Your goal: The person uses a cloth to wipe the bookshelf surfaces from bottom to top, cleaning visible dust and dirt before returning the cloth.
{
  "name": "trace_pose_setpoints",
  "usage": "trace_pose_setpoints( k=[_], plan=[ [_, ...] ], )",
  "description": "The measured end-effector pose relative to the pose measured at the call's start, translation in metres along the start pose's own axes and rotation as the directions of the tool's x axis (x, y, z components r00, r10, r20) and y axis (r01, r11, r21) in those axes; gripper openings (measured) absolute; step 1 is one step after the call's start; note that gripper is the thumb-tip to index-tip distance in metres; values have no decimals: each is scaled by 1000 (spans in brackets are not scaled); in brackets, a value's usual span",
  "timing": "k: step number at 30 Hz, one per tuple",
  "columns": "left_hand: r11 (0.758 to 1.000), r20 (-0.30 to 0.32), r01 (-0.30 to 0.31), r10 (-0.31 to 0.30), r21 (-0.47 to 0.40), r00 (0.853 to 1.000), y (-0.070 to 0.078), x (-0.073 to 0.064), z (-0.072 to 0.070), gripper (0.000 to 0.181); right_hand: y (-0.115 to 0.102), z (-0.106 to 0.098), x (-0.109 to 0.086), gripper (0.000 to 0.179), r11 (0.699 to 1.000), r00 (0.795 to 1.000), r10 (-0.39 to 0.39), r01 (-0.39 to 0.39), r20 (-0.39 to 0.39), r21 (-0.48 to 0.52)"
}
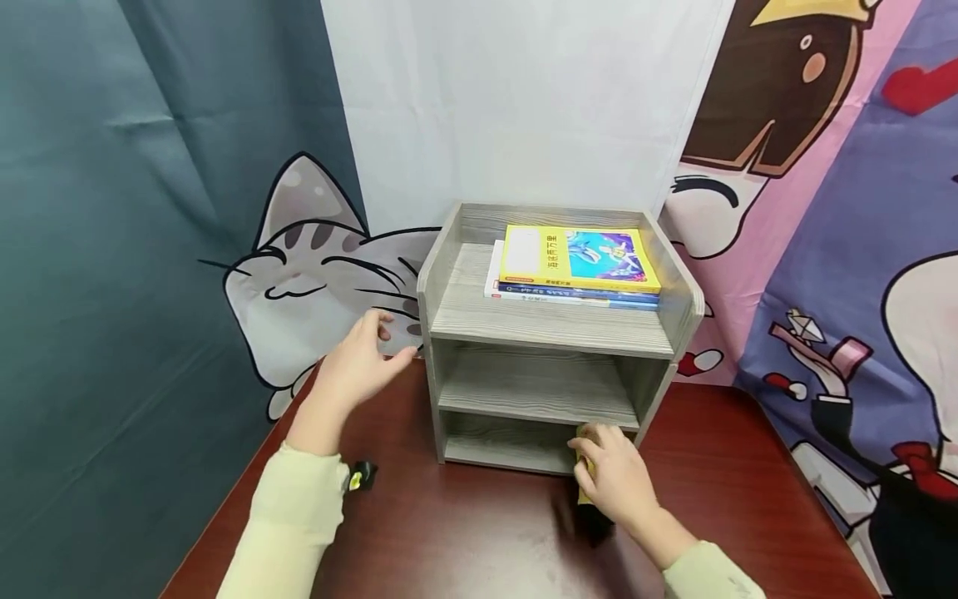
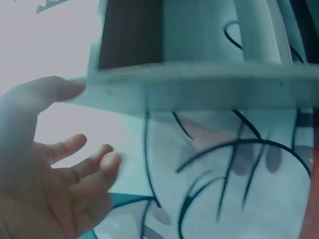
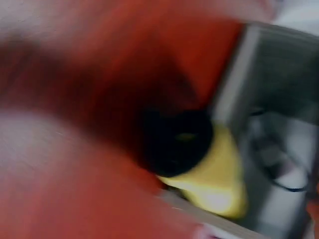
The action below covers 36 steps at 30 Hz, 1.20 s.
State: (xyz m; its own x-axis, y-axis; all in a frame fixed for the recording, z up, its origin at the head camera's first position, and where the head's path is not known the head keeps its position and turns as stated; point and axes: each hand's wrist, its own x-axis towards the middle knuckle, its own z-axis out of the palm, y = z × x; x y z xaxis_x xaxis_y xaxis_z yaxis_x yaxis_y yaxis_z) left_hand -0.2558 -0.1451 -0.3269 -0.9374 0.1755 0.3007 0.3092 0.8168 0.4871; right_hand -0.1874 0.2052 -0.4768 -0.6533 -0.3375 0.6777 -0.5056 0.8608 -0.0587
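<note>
A grey wood-grain shelf unit point(image 1: 554, 337) stands on the dark red table. At its lower right front, my right hand point(image 1: 614, 474) grips a yellow object with a round black end point(image 1: 586, 492); blur hides its exact kind. In the right wrist view this yellow object point(image 3: 219, 174) slants across the front edge of the bottom compartment. My left hand point(image 1: 355, 366) is raised left of the unit, fingers loosely bent and holding nothing. The left wrist view shows this left hand point(image 2: 65, 184) with its thumb close to the unit's side panel; contact cannot be told.
Several stacked books point(image 1: 576, 262), a yellow one uppermost, lie on the unit's top tier. A small black item with a yellow-green spot point(image 1: 362, 475) lies on the table point(image 1: 449, 532) by the left sleeve. Printed cartoon curtains point(image 1: 524, 100) hang behind.
</note>
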Motion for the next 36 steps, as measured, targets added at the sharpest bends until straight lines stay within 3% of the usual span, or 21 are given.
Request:
trace_pose_setpoints(
  k=[4, 7, 11, 14, 16, 20, 27, 30, 36],
  plan=[
    [999, 151, 11, -3, -48, 988, -6, 26, 12, 94, 6, 38, -20, 29, 988, 991, 112, -104, 76, -111],
    [998, 219, 23, -8, -64, 976, -3, 43, 22, 105, 7, 56, -27, 37, 964, 971, 205, -178, 125, -199],
    [998, 256, 34, -21, -45, 966, 3, 56, 35, 103, 12, 68, -30, 46, 891, 901, 383, -302, 205, -339],
    [998, 259, 48, -40, -26, 965, 6, 60, 43, 98, 15, 72, -33, 54, 839, 834, 473, -327, 286, -435],
    [998, 255, 66, -58, -22, 965, 8, 61, 48, 96, 15, 74, -35, 60, 818, 800, 506, -326, 324, -473],
    [998, 221, 60, -52, -26, 974, 8, 59, 54, 88, 16, 78, -34, 59, 800, 766, 552, -376, 329, -467],
    [999, 197, 34, -27, -31, 980, 9, 52, 54, 64, 17, 82, -28, 54, 786, 731, 598, -452, 329, -422],
    [999, 195, 31, -25, -30, 980, 7, 52, 53, 63, 17, 80, -24, 58, 786, 712, 600, -440, 365, -434],
    [1000, 188, -3, 7, -18, 982, 2, 53, 49, 63, 13, 77, -8, 58, 787, 646, 603, -383, 468, -484]
  ],
)
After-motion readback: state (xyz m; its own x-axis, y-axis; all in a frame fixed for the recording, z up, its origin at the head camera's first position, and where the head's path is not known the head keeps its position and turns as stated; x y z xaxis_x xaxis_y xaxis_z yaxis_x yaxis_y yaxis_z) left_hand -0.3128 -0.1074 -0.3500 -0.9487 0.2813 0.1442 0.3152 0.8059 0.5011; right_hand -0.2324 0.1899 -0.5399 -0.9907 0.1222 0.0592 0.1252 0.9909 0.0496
